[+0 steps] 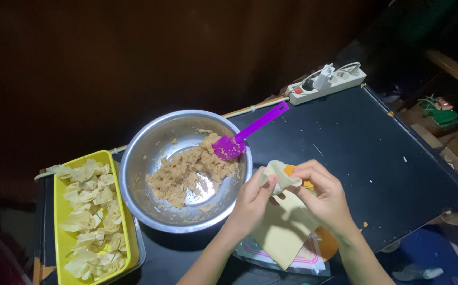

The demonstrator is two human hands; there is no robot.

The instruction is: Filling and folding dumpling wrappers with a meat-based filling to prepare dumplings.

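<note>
Both hands pinch one pale folded dumpling (280, 175) just above a stack of square yellow wrappers (283, 232). My left hand (251, 203) holds its left side with thumb and fingers; my right hand (321, 192) grips its right side. To the left stands a metal bowl (134, 158) with minced filling (187, 171), and a purple plastic spatula (242, 138) rests in it with its handle over the rim.
A yellow tray (58, 211) at the left holds several folded dumplings (93, 211). The wrappers lie on a plastic packet (303, 259). A white power strip (326, 82) with plugs sits at the far edge of the black table (366, 137). Crumbs dot the tabletop.
</note>
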